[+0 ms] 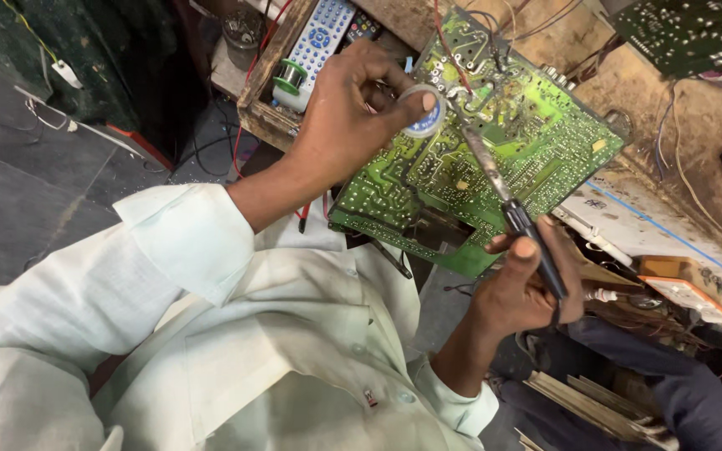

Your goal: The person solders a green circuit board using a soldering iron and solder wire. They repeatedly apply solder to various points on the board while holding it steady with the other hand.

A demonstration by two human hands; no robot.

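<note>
Over the cluttered brown workbench (628, 83), a large green printed circuit board (495, 159) lies tilted with its solder side up, its near edge toward the person's pale shirt. Their left hand (353, 108) is curled shut around a small round tin with a blue-and-white face (424, 117), pinched between thumb and fingers just above the upper middle of the board. Their right hand (521, 288) is closed in a pen-like grip on the black handle of a soldering iron with a long grey metal shaft (486, 171), whose tip reaches up to the board right beside the tin, near where a red wire (449, 50) comes down. Whether the tip touches the tin, the board or neither cannot be told at this size. Judging by this, the work seems to be mid-way: iron and tin are both in hand at one spot, while the board is not back in any housing and loose wires hang from its far edge. No fresh joint can be made out, so how many points are finished is unclear. Behind the left hand, a wooden tray (265, 117) holds a grey remote control with blue buttons (319, 42) and a spool of solder wire (290, 77); another dark green board (687, 33) lies at the top right.
</note>
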